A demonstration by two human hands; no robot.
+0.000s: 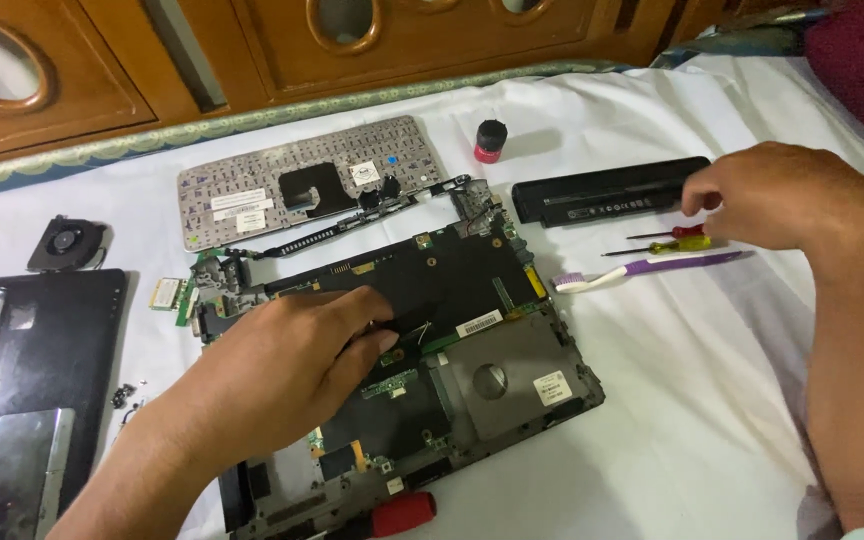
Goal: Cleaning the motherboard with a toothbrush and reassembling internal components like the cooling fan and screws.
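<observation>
Far left edge of the bed sheet point(712, 420) there's the black palm rest cover point(42, 380) lying flat, with a small round fan point(67, 240) just above it and a few tiny screws point(124, 395) beside its right edge. Toward the back edge sits the keyboard point(302, 180), flipped face down.

Middle of the sheet is the opened laptop base point(402, 370) with its bare circuit board showing. The left hand point(282, 370) rests flat on top of the board, fingers loosely curled and pressing down, not gripping anything. I'd guess that board is light but fragile and a bit flexy, so it's better held by the edges or the plastic frame than by the chips or the thin ribbon cables. A red-handled tool point(402, 513) lies touching the base's front edge.

Moving right: a small black-capped red bottle point(490, 140) near the back, then the long black battery point(607, 190). The right hand point(782, 195) hovers over the battery's right end, fingers pinched together right by the small screwdrivers point(677, 238), though I can't tell if it actually has one. Those look thin, stiff and slippery, easiest taken by the handle. A purple and white toothbrush point(647, 268) lies just in front of them.
</observation>
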